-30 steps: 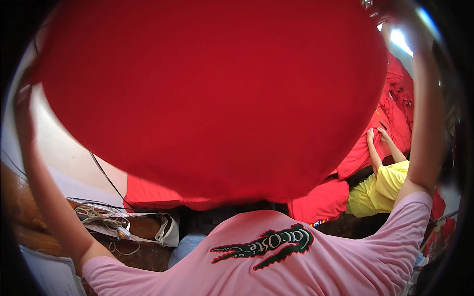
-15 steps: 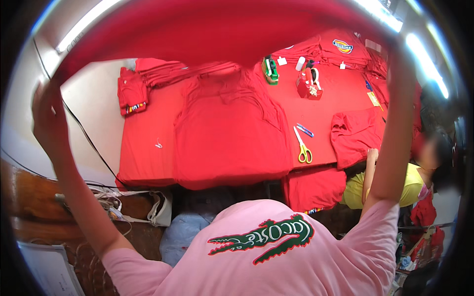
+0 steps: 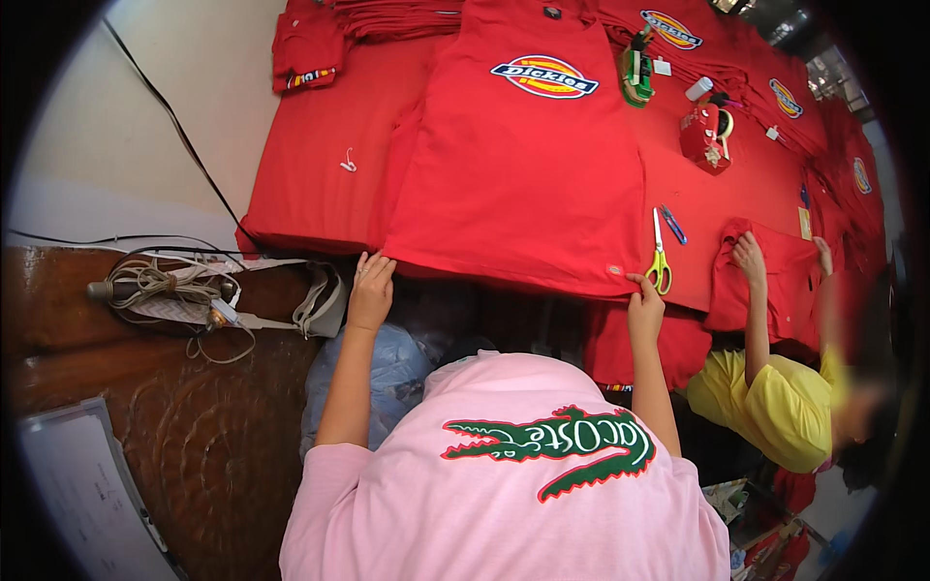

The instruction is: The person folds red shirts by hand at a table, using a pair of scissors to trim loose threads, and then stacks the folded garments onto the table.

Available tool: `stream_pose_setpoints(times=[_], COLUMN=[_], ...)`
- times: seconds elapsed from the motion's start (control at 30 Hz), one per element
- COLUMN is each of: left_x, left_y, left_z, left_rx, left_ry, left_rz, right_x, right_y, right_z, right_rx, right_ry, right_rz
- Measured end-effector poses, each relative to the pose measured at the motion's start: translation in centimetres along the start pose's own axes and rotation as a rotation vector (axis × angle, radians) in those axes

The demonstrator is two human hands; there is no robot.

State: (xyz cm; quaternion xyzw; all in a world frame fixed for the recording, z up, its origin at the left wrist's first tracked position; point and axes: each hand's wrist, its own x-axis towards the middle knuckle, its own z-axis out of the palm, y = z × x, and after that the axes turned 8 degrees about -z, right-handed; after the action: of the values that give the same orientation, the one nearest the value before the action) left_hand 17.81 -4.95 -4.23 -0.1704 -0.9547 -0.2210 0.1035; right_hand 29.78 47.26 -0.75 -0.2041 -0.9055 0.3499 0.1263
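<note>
A red T-shirt (image 3: 518,184) lies spread on the red-covered table, its oval chest print facing up and its hem hanging at the front edge. My left hand (image 3: 371,290) is closed on the left corner of that hem. At the hem's right corner, by a small tag-like patch, my right hand (image 3: 645,308) pinches the fabric. Just beside my right fingers lie yellow-handled scissors (image 3: 659,269), with a blue cutter knife (image 3: 673,225) slightly farther off.
A green tape dispenser (image 3: 636,76) and a red box with a tape roll (image 3: 705,137) stand beyond. Folded red shirts (image 3: 308,46) line the back. At right, a co-worker in yellow (image 3: 765,402) handles another red garment (image 3: 775,261). Cords (image 3: 160,286) lie bundled at left.
Both my hands have come down from high overhead to the table's front edge. The red shirt they held up in the air now lies flat, print upward.
</note>
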Motion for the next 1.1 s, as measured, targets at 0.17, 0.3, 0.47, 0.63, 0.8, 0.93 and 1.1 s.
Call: stream_pose_setpoints(times=[0.17, 0.3, 0.47, 0.63, 0.8, 0.93, 1.1], left_x=[0.3, 3.0, 3.7, 0.4, -6.6, -10.2, -4.4], left_y=[1.9, 2.9, 1.3, 2.8, 4.6, 4.0, 8.0], left_z=[0.5, 0.8, 0.5, -3.2, -4.9, -3.0, -0.1], left_rx=[-0.331, -0.271, -0.287, -0.294, -0.354, -0.318, -0.303], left_ry=[0.144, 0.196, 0.177, 0.14, -0.024, -0.17, -0.096], left_rz=[-0.436, -0.315, -0.29, -0.263, -0.391, -0.406, -0.179], right_x=[-0.1, 0.7, 0.3, -2.4, -7.2, -9.1, -3.2], right_y=[-0.4, -0.4, -0.4, -0.3, 1.1, 0.4, -0.5], right_z=[-0.5, -0.2, -1.3, -5.7, -8.3, -8.3, -3.4], right_rx=[-0.194, -0.197, -0.006, -0.064, -0.055, -0.134, -0.114], right_ry=[0.115, 0.088, 0.164, 0.126, -0.057, -0.294, 0.009], right_rz=[-0.214, -0.252, -0.253, -0.385, -0.354, -0.293, -0.462])
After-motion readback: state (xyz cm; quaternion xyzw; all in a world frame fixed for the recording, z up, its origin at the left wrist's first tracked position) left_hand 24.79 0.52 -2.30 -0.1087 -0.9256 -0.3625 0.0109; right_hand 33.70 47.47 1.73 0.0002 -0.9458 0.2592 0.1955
